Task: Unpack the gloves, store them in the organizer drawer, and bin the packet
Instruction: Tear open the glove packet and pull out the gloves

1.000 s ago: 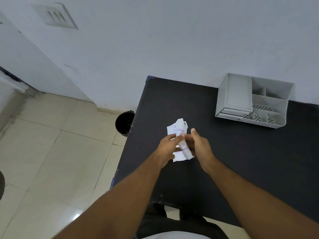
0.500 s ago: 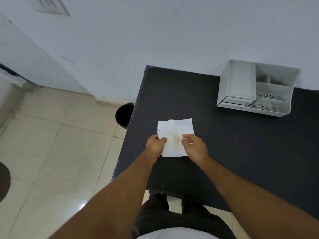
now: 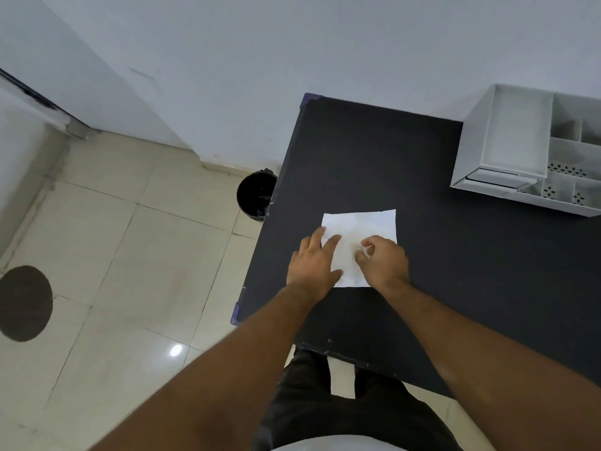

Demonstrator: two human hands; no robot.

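A white paper glove packet (image 3: 361, 222) lies flat on the black table (image 3: 357, 151), near its left edge. My left hand (image 3: 313, 265) rests palm down on the packet's left side with its fingers spread. My right hand (image 3: 383, 262) sits on the packet's lower right part, thumb and forefinger pinched on the paper. No gloves show outside the packet. The white organizer (image 3: 507, 138) stands at the table's far right against the wall, its low drawer (image 3: 497, 182) at the front looking pushed in. A black bin (image 3: 257, 193) stands on the floor beside the table's left edge.
The pale wall runs behind the table. Cream floor tiles lie to the left, with a dark round patch (image 3: 24, 302) at the far left. My legs stand at the table's near edge.
The crumpled packet held between both hands has been spread out and laid flat on the table. My left hand has opened and flattened on it. The view has tilted down and left.
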